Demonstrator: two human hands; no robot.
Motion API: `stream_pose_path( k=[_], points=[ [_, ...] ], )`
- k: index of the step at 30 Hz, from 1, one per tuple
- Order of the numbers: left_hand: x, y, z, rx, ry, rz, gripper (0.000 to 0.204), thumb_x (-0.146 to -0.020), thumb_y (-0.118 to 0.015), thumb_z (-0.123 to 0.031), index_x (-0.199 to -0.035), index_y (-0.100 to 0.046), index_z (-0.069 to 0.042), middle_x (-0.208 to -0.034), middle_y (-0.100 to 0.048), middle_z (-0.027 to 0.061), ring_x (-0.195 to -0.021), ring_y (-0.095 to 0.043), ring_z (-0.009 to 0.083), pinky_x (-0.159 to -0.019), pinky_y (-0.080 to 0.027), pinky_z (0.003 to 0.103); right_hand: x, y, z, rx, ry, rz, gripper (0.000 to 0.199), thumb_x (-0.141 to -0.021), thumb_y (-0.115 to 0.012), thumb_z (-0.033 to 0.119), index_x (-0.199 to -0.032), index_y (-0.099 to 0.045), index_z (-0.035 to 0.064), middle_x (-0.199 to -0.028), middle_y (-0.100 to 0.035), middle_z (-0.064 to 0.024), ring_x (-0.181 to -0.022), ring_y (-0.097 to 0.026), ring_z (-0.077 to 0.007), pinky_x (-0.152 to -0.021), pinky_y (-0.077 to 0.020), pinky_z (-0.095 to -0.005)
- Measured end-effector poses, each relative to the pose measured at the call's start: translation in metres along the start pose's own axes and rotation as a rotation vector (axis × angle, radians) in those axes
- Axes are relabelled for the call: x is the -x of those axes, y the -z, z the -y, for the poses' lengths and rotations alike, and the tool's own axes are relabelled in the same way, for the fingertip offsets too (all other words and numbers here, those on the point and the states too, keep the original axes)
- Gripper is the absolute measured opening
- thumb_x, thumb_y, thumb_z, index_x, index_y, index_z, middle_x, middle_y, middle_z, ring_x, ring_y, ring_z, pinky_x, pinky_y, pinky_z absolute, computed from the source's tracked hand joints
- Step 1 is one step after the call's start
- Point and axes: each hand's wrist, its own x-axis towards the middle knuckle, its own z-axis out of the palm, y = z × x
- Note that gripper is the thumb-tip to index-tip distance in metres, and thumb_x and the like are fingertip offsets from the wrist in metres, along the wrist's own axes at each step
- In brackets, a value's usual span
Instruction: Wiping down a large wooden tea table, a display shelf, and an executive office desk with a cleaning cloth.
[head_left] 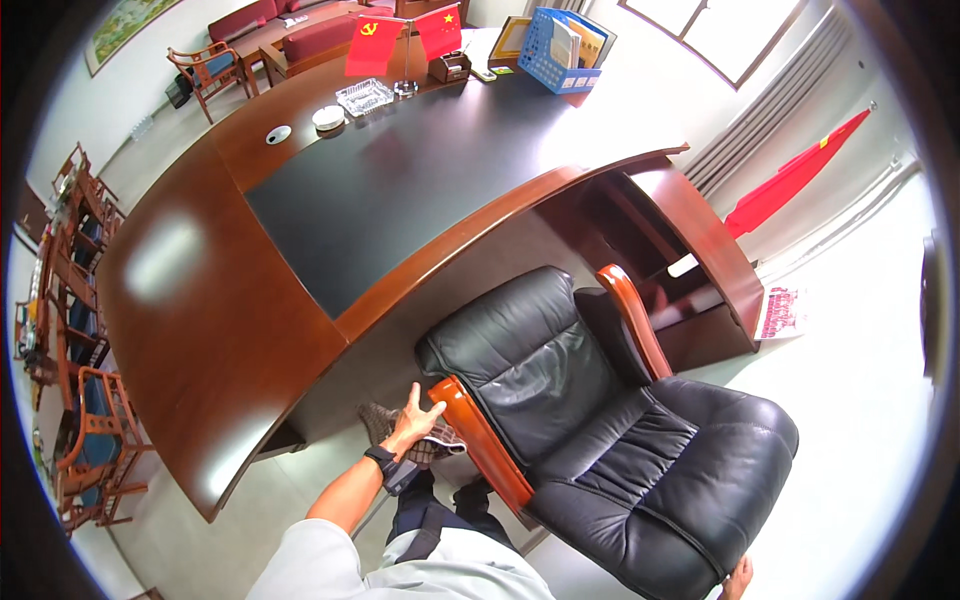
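Note:
A black leather office chair with wooden armrests stands at an angle by the desk, its rounded seat towards the desk and its padded backrest towards me. My left hand is at the front end of the near wooden armrest, thumb and forefinger spread apart, with the fingertips at or just beside the wood. At the lower edge of the backrest my right hand grips its rim; the chair and the picture's edge hide most of that hand. A black band circles my left wrist.
A large curved wooden desk with a black inlay fills the middle and left. On it stand two small red flags, a glass ashtray, a white round dish and a blue file holder. Wooden chairs line the left.

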Motion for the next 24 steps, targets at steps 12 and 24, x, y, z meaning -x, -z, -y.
stream_pose_path(
  k=[12,24],
  points=[
    [-0.007,-0.042,0.003,-0.059,-0.103,0.134,0.091,-0.083,-0.065,-0.033,-0.155,-0.017,-0.005,-0.114,-0.066,0.0229,-0.104,-0.065,0.0368,-0.089,-0.051,0.042,-0.031,-0.028,-0.002,-0.335,-0.098,-0.214,0.060,-0.097,-0.056,0.043,-0.136,-0.044,-0.0007,-0.134,-0.043,-0.0147,-0.122,-0.045,-0.0267,-0.100,-0.0428,-0.0402],
    [0.013,-0.078,0.019,-0.085,-0.127,0.150,0.097,-0.082,-0.063,-0.036,-0.154,-0.009,0.001,-0.111,-0.066,0.0281,-0.102,-0.065,0.0417,-0.088,-0.052,0.044,-0.118,0.002,-0.057,0.033,0.141,-0.456,0.048,-0.100,-0.055,0.029,-0.135,-0.050,-0.0041,-0.131,-0.056,-0.0186,-0.122,-0.052,-0.0299,-0.105,-0.0392,-0.0396]
  ],
)
